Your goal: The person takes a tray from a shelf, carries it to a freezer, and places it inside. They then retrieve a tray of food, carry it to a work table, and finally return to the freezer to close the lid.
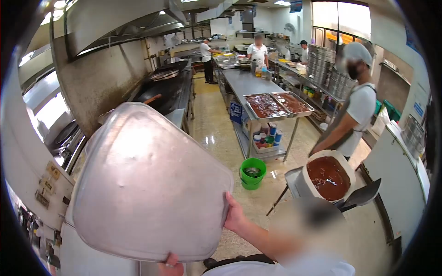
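A large, dented metal tray (152, 184) stands tilted up in front of me, filling much of the left half of the head view. My right hand (235, 215) grips its right edge, thumb on the near face and fingers partly hidden behind. At the bottom edge, my left hand (171, 267) holds the tray, with a ring on one finger; most of that hand falls outside the view. The tray's broad face is bare, and what lies behind it is hidden.
A tub of brown sauce (328, 178) stands at right beside a dark scoop (363, 195) and an aproned person (352, 106). Two trays of brown sauce (266, 106) rest on the steel table (239, 83). A green bucket (252, 174) sits on the floor. Several people work farther back.
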Tool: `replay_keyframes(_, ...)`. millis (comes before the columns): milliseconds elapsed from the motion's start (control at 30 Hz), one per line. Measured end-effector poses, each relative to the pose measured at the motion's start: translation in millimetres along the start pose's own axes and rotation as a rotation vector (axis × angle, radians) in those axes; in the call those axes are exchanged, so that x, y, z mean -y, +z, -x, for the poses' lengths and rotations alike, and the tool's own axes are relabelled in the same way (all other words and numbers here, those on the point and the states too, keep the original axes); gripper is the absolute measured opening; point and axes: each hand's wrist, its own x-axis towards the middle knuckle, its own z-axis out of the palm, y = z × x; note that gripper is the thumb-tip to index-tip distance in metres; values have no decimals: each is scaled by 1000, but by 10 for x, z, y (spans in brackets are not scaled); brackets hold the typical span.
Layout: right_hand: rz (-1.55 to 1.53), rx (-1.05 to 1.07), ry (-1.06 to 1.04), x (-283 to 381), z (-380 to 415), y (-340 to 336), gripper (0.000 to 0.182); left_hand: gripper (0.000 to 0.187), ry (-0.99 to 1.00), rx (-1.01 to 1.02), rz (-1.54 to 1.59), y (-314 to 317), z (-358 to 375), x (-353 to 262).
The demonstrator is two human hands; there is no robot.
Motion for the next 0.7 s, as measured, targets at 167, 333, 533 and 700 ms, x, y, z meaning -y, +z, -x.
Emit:
replay_keyframes(167, -29, -50, 0, 364, 235, -530, 73, 68, -58, -25, -290, 93, 174, 429)
replay_keyframes(333, 18, 170, 25, 645, 259, -849, 80, 79, -54, -36, -394, 217, 555, 545)
replay_keyframes(533, 181, 378, 21, 676, 531, -756, 71, 93, -4, -33, -138, 288, 986, 309)
replay_keyframes(700, 209, 331, -111, 620, 1004, -429, 57, 95, -14, -41, -102, 349, 1289, 19)
